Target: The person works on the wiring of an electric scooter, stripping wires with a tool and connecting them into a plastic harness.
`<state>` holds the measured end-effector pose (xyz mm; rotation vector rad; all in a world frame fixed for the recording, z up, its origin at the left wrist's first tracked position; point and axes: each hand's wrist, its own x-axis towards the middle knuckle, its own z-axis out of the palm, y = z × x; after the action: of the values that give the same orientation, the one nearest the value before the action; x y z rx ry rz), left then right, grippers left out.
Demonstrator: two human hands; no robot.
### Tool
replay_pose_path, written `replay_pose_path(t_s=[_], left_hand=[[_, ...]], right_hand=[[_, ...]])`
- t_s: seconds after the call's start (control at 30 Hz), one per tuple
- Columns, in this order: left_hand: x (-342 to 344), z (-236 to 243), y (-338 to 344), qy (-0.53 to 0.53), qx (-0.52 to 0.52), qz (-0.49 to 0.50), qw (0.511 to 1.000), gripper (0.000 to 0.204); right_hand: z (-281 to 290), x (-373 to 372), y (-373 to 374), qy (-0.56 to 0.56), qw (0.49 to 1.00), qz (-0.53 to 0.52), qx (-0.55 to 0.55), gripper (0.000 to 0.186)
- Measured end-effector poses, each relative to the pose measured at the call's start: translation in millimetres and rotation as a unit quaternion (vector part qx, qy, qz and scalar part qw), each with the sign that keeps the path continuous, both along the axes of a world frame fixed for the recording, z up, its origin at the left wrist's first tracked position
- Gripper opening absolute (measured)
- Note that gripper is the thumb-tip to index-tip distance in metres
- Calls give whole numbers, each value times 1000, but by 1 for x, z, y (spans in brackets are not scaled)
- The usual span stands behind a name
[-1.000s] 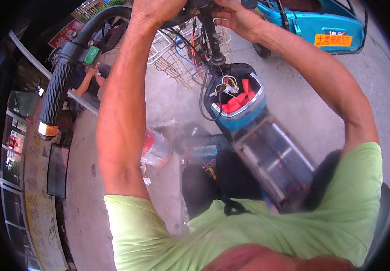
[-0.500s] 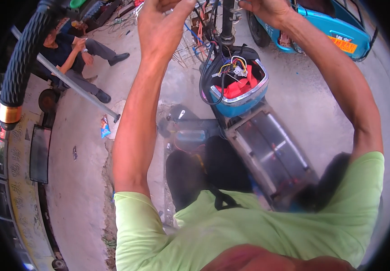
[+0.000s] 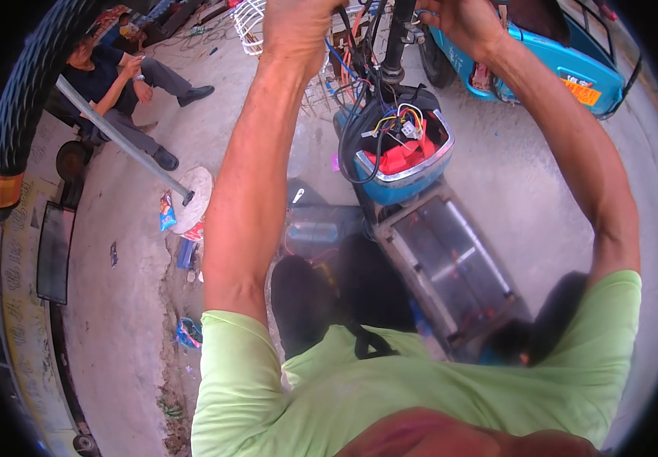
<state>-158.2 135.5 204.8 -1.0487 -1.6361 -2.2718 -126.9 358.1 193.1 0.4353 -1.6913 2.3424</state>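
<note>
Both my arms reach up to the top edge, toward the steering column of a partly stripped blue electric scooter. My left hand is closed beside a bundle of black cables; its fingertips and whatever they hold are cut off by the edge. To the right of the black steering column, my right hand has its fingers curled, their grip partly out of view. Below, an opened blue front housing holds red material and loose wires with a white connector. Behind it lies the footboard compartment.
A textured black cylinder with a gold end looms close at left. Beyond are a grey pole on a round base and a seated person. A blue vehicle stands at right, a white wire basket ahead.
My left hand has moved right, closer to the steering column, and its fingers have turned out of sight. My right hand has shifted slightly right. The view has shifted a little.
</note>
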Motion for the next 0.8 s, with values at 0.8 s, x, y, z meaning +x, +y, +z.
replay_pose_path(t_s=[0.8], left_hand=[[16,5,8,-39,-81,69,994,18]], right_hand=[[18,18,-28,-37,996,-83,-3,38]])
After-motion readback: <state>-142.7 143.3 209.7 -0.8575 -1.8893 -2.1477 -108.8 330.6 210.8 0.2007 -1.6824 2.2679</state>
